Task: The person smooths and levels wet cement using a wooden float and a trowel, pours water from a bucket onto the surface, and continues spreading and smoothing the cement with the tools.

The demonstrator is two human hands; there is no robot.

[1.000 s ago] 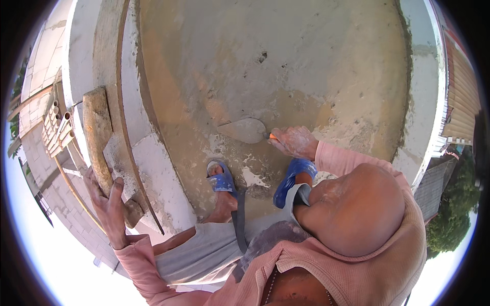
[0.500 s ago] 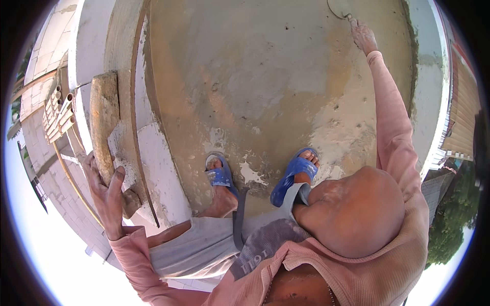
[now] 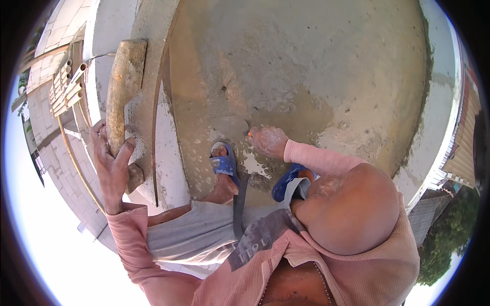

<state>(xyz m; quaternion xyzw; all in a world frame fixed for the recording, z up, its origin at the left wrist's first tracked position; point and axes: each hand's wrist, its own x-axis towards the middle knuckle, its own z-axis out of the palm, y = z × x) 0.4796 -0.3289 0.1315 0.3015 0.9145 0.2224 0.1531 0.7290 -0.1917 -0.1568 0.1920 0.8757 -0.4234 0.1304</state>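
My left hand (image 3: 113,171) is closed round the lower end of a thick, rough wooden handle (image 3: 125,84). That handle is fixed along a long, cement-smeared wooden float (image 3: 144,109), which lies over the pale ledge at left. In front of my feet, my right hand (image 3: 269,142) grips a trowel, of which a bit of orange handle shows by the fingers. The trowel's mud-coloured blade (image 3: 229,124) lies on the wet cement surface (image 3: 286,61) and is hard to tell from it. Grey paste coats the back of the right hand.
My feet, in blue slippers (image 3: 223,166), stand on the wet cement. A pale ledge (image 3: 171,153) borders it at left, a raised wall edge (image 3: 439,76) at right. Bamboo poles (image 3: 69,92) and block walls lie further left; corrugated sheeting (image 3: 462,148) and trees (image 3: 449,234) are at right.
My right hand has swept the trowel from the far right back toward my feet, and the arm is now bent. The left hand keeps its grip on the float handle.
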